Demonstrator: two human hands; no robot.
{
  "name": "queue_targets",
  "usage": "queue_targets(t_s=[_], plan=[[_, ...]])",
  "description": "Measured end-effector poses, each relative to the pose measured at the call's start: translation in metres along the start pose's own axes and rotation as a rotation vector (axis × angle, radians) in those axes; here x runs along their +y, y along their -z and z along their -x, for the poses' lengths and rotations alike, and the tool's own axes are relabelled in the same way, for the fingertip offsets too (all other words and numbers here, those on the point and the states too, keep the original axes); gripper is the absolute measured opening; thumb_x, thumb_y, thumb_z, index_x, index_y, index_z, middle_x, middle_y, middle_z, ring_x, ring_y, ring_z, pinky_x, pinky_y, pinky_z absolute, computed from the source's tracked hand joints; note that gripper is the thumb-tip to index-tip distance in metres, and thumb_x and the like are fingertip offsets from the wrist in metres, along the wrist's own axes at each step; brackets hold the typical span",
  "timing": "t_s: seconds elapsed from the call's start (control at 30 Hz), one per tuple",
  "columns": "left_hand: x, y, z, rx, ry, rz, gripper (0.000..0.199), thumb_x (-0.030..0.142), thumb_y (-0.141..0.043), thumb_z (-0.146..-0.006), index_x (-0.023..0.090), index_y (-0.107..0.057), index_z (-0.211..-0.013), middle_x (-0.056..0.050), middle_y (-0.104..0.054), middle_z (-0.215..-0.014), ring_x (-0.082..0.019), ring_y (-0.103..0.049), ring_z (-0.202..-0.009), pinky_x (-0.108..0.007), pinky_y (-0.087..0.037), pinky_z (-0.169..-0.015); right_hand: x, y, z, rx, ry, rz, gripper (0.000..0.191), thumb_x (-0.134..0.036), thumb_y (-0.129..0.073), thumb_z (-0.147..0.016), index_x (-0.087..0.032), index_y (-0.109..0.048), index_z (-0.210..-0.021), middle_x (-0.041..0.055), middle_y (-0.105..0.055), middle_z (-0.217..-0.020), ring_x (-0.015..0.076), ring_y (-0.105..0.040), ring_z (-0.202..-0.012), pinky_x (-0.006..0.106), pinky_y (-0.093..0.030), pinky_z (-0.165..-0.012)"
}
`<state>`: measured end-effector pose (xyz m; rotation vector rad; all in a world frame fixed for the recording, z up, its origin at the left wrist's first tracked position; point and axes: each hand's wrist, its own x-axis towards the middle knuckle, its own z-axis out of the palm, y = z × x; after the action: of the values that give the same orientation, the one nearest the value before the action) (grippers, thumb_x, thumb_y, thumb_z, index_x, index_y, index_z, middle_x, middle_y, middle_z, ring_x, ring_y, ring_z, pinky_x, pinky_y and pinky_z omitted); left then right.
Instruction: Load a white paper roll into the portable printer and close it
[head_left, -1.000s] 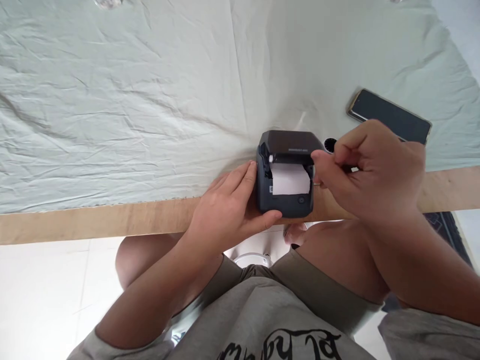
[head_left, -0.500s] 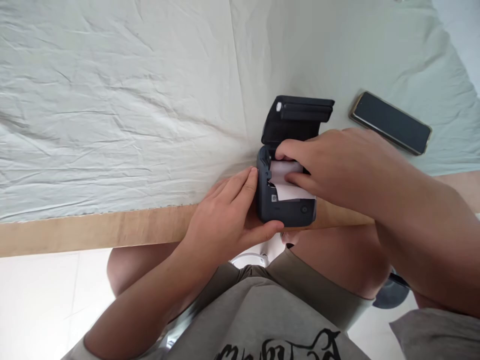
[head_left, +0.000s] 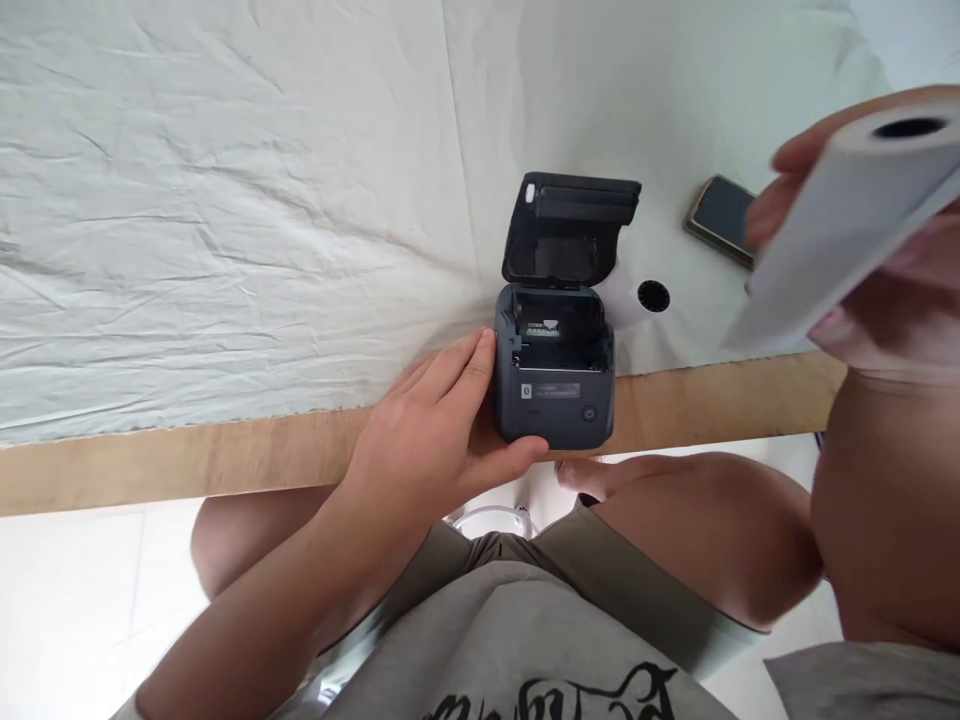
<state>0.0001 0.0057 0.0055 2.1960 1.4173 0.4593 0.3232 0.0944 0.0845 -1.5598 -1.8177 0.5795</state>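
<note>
A dark portable printer (head_left: 555, 420) sits at the table's front edge with its lid (head_left: 570, 230) raised. Its paper bay (head_left: 559, 330) is exposed, and no roll lies inside. My left hand (head_left: 420, 430) grips the printer's left side, fingertips against the wall and thumb along the front. Over on the right, my right hand (head_left: 919, 290) is closed around a white paper roll (head_left: 832, 240), held up off the table and blurred by motion. Behind the printer's right side lies another white roll (head_left: 624, 303) with a dark round end, partly hidden.
A phone (head_left: 724, 215) lies on the cloth at the right, partly covered by my right hand and its roll. Pale wrinkled cloth (head_left: 225, 220) covers the table, with a bare wooden strip (head_left: 247, 450) along the front. My legs are below the edge.
My right hand has left the printer's bay and moved up and right, bringing a paper roll with it. White paper no longer shows in the bay. My left hand stays on the printer.
</note>
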Motion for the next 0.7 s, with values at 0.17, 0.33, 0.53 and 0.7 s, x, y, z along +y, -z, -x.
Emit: queue_targets(t_s=[0.17,0.33,0.53,0.7], plan=[[0.002,0.001,-0.001,-0.020,0.037,-0.018,0.085,0.063,-0.071,-0.101,0.018,-0.053,-0.171,-0.014,-0.066,-0.169,-0.038,-0.068,-0.151,-0.050,-0.057,-0.129,0.061,-0.021,0.005,0.071,-0.151,-0.293,0.043,-0.057,-0.080,-0.073,-0.028,-0.051,-0.085,0.0000,-0.055,-0.073,0.0131,-0.047,-0.057,0.034,-0.030,-0.049],[0.001,0.003,0.001,0.003,0.048,-0.020,0.083,0.061,-0.072,-0.101,0.022,-0.053,-0.171,-0.011,-0.066,-0.171,-0.036,-0.069,-0.151,-0.047,-0.059,-0.126,0.073,-0.032,0.021,0.088,-0.137,-0.118,0.033,-0.041,-0.084,-0.074,-0.028,-0.054,-0.079,0.0025,-0.062,-0.073,0.0162,-0.054,-0.063,0.037,-0.044,-0.058],[-0.001,0.004,0.001,0.018,0.029,-0.028,0.083,0.065,-0.070,-0.102,0.022,-0.053,-0.171,-0.011,-0.064,-0.173,-0.038,-0.070,-0.149,-0.049,-0.060,-0.125,0.079,-0.026,0.021,0.054,0.003,0.172,0.035,-0.049,-0.091,-0.078,-0.029,-0.066,-0.092,0.0107,-0.074,-0.102,0.0247,-0.066,-0.096,0.037,-0.051,-0.072],[0.000,0.003,0.000,-0.004,0.040,-0.043,0.083,0.067,-0.068,-0.102,0.025,-0.052,-0.172,-0.010,-0.064,-0.172,-0.037,-0.069,-0.150,-0.046,-0.062,-0.122,0.085,-0.030,0.016,0.036,-0.033,0.217,0.032,-0.035,-0.085,-0.083,-0.030,-0.068,-0.109,0.0133,-0.077,-0.122,0.0247,-0.070,-0.106,0.039,-0.057,-0.085]])
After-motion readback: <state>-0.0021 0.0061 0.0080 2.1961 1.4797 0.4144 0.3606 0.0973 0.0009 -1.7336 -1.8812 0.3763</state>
